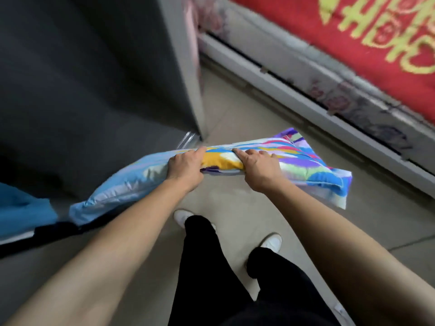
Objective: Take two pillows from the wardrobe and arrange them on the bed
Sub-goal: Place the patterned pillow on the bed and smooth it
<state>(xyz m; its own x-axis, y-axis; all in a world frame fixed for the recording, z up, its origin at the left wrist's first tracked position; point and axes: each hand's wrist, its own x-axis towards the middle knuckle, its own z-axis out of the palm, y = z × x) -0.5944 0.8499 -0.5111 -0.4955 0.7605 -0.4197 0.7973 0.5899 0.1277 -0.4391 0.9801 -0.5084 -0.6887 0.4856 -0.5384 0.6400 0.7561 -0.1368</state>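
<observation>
Both hands grasp 1 colourful pillow (219, 161) along its upper edge: the left hand (186, 167) and the right hand (259, 171) sit close together, fingers (244, 153) clenched into the fabric. The pillow hangs above the tiled floor (235, 203), between the dark wardrobe (82, 90) and the bed (353, 67) with its red cover. With the grip bunched at the middle, both ends sag, so the left corner could likely snag on the wardrobe edge or drag on the floor.
</observation>
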